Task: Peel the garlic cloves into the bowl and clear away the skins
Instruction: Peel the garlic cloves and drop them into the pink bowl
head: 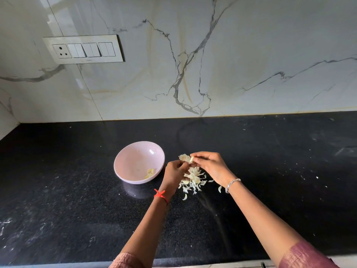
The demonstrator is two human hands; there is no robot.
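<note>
– Few peeled cloves [150,173] lie in our bowl [133,157], going by the head view: a small pale-yellow cluster against its near wall, well left of the grip.
– So we judge the task somewhere short of halfway?
– We do. The heap of skins [194,180] directly beneath the grip looks large beside so few cloves. None of it is cleared. It spreads over the black counter [77,190], with stray flakes nearer us.
– And the clove in hand?
– Our right hand [209,165] pinches a garlic clove [190,159] at its fingertips, above the heap. A papery whitish skin flares off it to the left, half lifted, and pale flesh shows at the pinch.
– Our left hand [173,171]?
– It curls in just left of and below the pinch, fingers toward the loose skin. We cannot tell whether it holds the skin or only touches it.
– What is left?
– We think: strip this clove, drop it in the bowl, and peel any others. We cannot pick any out in the heap. Then gather the skins.
</note>
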